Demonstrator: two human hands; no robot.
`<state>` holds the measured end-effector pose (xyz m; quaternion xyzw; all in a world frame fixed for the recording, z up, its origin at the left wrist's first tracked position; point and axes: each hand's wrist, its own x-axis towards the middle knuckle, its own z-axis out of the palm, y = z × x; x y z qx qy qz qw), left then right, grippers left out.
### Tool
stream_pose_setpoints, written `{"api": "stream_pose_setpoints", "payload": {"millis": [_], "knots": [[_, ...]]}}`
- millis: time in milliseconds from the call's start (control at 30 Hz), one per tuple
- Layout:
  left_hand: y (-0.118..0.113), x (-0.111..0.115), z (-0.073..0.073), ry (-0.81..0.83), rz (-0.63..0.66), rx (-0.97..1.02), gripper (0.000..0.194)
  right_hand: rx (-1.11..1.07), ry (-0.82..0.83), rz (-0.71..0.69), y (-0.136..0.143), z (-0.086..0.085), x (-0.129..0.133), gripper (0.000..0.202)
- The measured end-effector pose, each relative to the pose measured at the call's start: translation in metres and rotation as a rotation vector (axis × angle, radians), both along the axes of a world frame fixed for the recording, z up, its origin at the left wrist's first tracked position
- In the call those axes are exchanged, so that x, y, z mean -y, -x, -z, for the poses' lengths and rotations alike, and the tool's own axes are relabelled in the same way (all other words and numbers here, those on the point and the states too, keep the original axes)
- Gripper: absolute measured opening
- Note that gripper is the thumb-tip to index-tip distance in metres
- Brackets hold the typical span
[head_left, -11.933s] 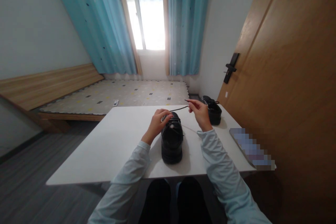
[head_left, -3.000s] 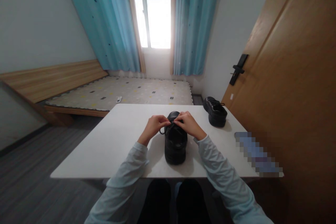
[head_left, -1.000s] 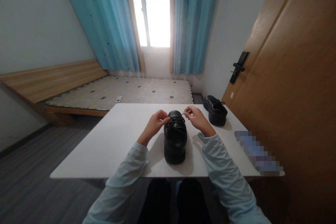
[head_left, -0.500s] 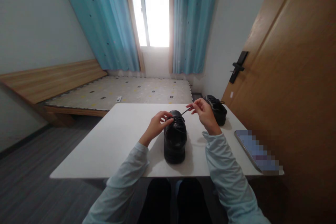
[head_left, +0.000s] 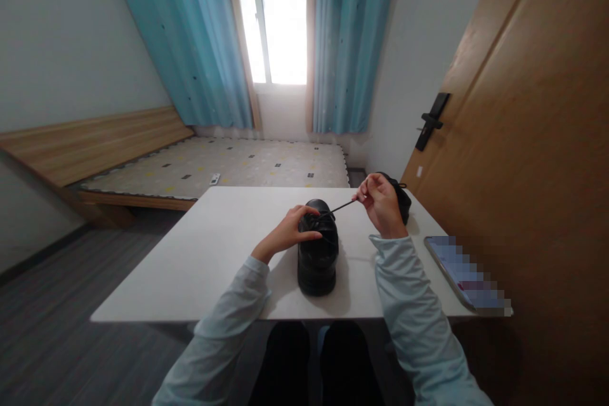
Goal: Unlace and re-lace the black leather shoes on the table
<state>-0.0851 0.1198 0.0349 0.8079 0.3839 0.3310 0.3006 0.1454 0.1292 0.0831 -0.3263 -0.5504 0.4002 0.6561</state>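
A black lace-up shoe [head_left: 317, 273] stands upright on the white table [head_left: 190, 266], heel towards me. My left hand [head_left: 284, 233] holds it across the lacing from the left, thumb and fingers apart on the upper. To the right, my right hand [head_left: 381, 206] is closed, pinching the end of a black shoelace [head_left: 343, 205]. The lace runs taut and slightly upward from the shoe to these fingers. Behind the right hand is a second black shoe [head_left: 404, 202], partly hidden by it.
A flat device with a blurred screen [head_left: 464, 276] lies at the table's right edge, beside a wooden door [head_left: 528, 139] with a black handle [head_left: 432, 122]. Beyond the table is a bed [head_left: 266, 165] with a small white object [head_left: 216, 179] on it.
My right hand has moved right, drawing out more of the lace. My left hand has shifted from fingering the lace area to spreading its thumb and fingers over the shoe.
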Motion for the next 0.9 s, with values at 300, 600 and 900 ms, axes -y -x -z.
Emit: {"api": "stream_pose_setpoints", "payload": {"millis": [300, 600, 900], "knots": [[0.002, -0.001, 0.000, 0.011, -0.003, -0.028, 0.046, -0.066, -0.061, 0.049, -0.009, -0.002, 0.000, 0.031], [0.003, -0.003, 0.005, -0.004, 0.023, 0.016, 0.059, 0.396, 0.006, -0.047, -0.029, 0.001, 0.003, 0.020], [0.000, 0.000, 0.004, -0.045, 0.012, 0.027, 0.058, 0.654, 0.203, -0.374, -0.019, 0.012, -0.001, 0.022]]}}
